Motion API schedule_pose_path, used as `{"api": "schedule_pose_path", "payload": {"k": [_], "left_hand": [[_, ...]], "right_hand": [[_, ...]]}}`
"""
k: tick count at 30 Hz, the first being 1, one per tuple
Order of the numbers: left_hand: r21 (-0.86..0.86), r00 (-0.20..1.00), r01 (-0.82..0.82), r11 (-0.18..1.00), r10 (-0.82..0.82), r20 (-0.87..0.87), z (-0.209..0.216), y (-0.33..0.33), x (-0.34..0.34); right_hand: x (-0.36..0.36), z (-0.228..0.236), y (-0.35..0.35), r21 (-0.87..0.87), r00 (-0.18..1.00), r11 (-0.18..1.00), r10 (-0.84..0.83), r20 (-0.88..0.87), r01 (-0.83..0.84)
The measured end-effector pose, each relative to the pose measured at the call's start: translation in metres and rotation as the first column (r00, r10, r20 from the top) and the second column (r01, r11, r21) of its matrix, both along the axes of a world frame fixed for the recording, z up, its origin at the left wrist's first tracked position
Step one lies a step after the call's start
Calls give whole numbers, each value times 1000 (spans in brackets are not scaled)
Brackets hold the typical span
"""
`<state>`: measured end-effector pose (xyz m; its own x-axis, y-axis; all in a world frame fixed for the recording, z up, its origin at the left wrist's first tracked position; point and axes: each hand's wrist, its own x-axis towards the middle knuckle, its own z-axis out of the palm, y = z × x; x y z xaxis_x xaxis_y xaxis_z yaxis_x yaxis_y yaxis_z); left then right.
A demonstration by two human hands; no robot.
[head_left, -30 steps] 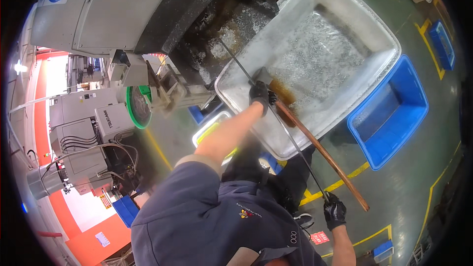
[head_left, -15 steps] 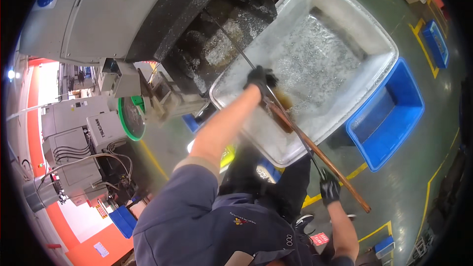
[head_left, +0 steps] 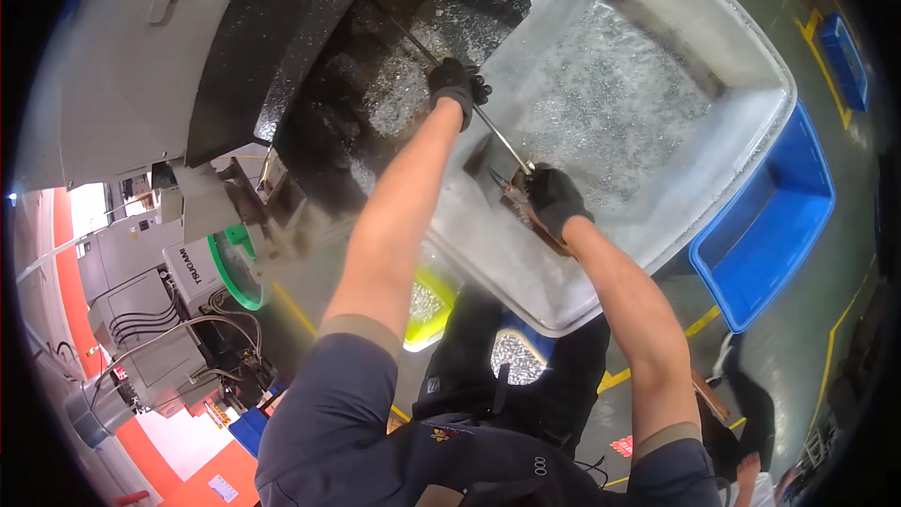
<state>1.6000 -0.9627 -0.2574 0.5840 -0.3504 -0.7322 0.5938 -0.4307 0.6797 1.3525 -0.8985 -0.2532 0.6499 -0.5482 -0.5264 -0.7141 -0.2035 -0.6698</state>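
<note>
A long thin metal rod [head_left: 500, 136] slants from the dark metal trough [head_left: 314, 66] of the machine toward me over a big white tub [head_left: 760, 155]. My left hand [head_left: 454, 84], in a black glove, is closed round the rod near the trough's edge. Lower down, my right hand [head_left: 556, 197], also gloved in black, is closed at the rod's near end above the tub. The rod's far end is lost among silvery metal chips [head_left: 399, 99] in the trough. More chips [head_left: 610, 84] cover the tub's floor. A wooden handle [head_left: 710, 396] passes partly hidden beneath my right forearm.
Against the tub's right side stands a blue bin [head_left: 746, 272]. A yellow-green container [head_left: 427, 305] and another container of chips [head_left: 516, 357] are by my legs. Grey machine housing [head_left: 113, 84] rises at left. Another person's hand [head_left: 748, 469] shows at lower right.
My right hand has come up from the lower right to the rod's near end, over the tub. My left hand and the rod have moved up and left, farther into the trough.
</note>
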Motion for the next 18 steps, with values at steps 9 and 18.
{"api": "schedule_pose_path", "payload": {"k": [9, 18], "left_hand": [[57, 998, -56, 997, 54, 36, -6, 11, -14], [139, 995, 2, 990, -15, 97, -4, 8, -17]], "right_hand": [[-12, -18, 23, 1, 986, 993, -120, 112, 121], [-132, -5, 119, -33, 992, 998, -42, 116, 46]]}}
